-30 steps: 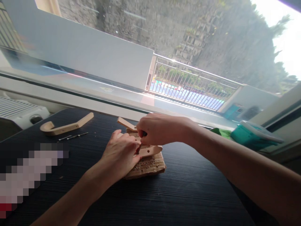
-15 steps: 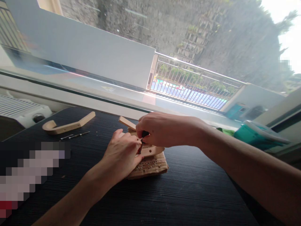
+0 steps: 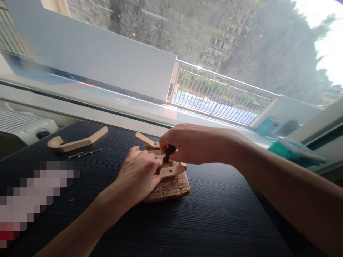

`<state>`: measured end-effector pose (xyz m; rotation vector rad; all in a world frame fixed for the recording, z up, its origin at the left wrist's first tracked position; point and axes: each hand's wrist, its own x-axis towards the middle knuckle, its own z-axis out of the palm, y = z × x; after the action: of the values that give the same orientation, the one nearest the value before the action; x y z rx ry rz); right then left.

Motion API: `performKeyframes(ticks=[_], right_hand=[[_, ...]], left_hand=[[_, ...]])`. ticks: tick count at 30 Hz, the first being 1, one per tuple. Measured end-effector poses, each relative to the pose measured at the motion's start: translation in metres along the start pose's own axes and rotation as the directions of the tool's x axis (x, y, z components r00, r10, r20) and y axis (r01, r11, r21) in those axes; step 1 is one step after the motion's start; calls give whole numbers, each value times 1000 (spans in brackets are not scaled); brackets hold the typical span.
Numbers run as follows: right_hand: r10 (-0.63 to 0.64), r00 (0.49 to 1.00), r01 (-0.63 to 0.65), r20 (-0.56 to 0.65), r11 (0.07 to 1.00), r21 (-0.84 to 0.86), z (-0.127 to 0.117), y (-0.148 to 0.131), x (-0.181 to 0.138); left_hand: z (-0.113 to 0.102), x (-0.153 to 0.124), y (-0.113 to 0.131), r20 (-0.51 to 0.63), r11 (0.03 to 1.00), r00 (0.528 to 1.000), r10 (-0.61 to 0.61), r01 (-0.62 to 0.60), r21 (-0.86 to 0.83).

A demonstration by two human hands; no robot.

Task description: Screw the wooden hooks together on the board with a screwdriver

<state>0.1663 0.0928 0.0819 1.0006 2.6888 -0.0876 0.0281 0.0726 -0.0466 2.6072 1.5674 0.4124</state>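
My left hand point(image 3: 142, 169) is closed on a pale bent-wood piece point(image 3: 174, 171) with a hole and a curved right end, pressing it onto a brown cardboard-like block point(image 3: 174, 191). Small holes and crumbs dot the block. Between the fingers of my right hand point(image 3: 182, 144) is the black handle of a thin-shafted tool point(image 3: 168, 153). Its shaft slants down to the wood beside my left fingers, which hide the tip. Behind my hands a pale wooden strip point(image 3: 144, 138) sticks out; whether it joins the held piece I cannot tell.
A second bent-wood hook point(image 3: 77, 145) lies on the dark table point(image 3: 214, 214), with thin metal bits point(image 3: 89, 153) in front of it. A white heater-like unit point(image 3: 26, 125) stands at the left. A teal container point(image 3: 286, 150) is at the right. The window runs behind the table.
My right hand has risen slightly and turned, showing more of the black handle. My left hand and the wood stay in nearly the same place.
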Motion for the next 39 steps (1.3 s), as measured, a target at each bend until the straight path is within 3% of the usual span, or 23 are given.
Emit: performKeyframes(ticks=[8, 13, 19, 28, 39], right_hand=[[-52, 999, 52, 1, 999, -9, 8, 7, 8], [-7, 999, 7, 37, 1000, -1, 8, 1, 7], [20, 1000, -20, -11, 1000, -4, 6, -5, 0], [-70, 998, 70, 2, 996, -60, 14, 1, 7], [21, 1000, -20, 3, 995, -93, 9, -8, 8]], left_hand=[[1, 0, 0, -9, 1000, 1000, 7, -7, -11], [2, 0, -1, -11, 1000, 1000, -8, 8, -3], [1, 0, 0, 16, 1000, 1000, -16, 16, 25], [1, 2, 1, 11, 1000, 1000, -16, 15, 27], [-1, 0, 1, 18, 999, 1000, -15, 15, 31]])
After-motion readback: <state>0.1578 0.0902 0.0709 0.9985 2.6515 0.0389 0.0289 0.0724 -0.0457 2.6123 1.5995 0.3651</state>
